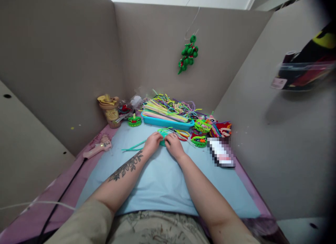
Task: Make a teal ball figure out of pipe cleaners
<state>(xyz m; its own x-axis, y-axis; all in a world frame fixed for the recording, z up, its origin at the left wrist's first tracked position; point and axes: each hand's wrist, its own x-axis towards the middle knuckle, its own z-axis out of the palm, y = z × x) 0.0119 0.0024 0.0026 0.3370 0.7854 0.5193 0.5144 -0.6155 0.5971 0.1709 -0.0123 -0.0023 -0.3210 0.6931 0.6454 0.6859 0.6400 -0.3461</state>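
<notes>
At the middle of the light blue cloth (162, 181), my left hand (153, 143) and my right hand (174, 145) meet at a small teal pipe-cleaner piece (164, 134). Fingers of both hands are closed on its sides, and they hide part of it. Teal pipe cleaners (135, 146) stick out to the left beyond my left hand. Just past my right hand lie pliers with red and yellow handles (183, 134). A green pipe-cleaner figure (198, 140) with an orange and blue middle sits to the right of them.
Behind my hands stands a blue tray (168, 122) heaped with pipe cleaners (165, 111). A pink glue gun (99, 148) and a lidded cup (110, 112) are on the left. A blurred-out phone-like object (222, 153) lies right. Grey panels (168, 51) enclose the table; a green ornament (188, 55) hangs there.
</notes>
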